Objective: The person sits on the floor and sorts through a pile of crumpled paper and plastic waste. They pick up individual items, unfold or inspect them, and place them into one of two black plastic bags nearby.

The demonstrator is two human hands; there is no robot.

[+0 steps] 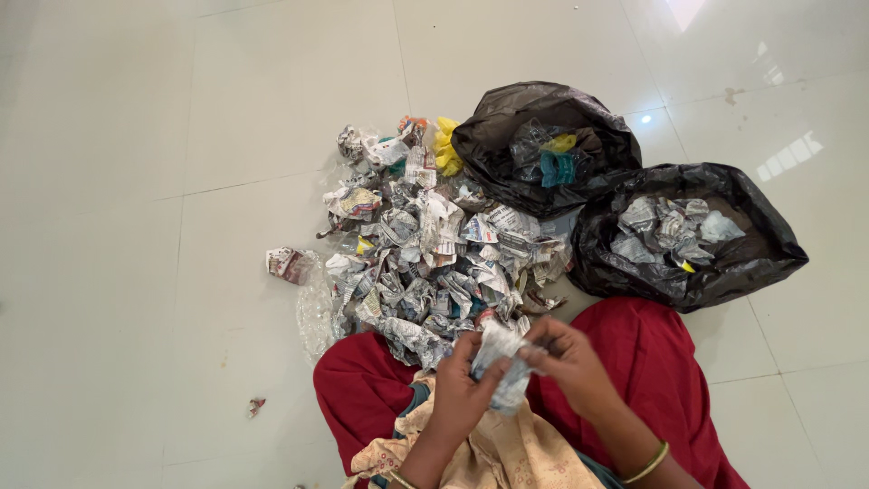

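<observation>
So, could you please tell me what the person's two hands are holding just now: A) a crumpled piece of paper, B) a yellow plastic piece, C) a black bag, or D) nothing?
A: the left hand and the right hand both grip a crumpled piece of paper over the lap.

Indoor room, probably domestic. Indicators: a glossy floor (136,181) of large pale tiles with reflected window light; work done seated on that floor; a heap of crumpled paper (425,244) beside two black refuse bags (543,136). No furniture visible.
</observation>
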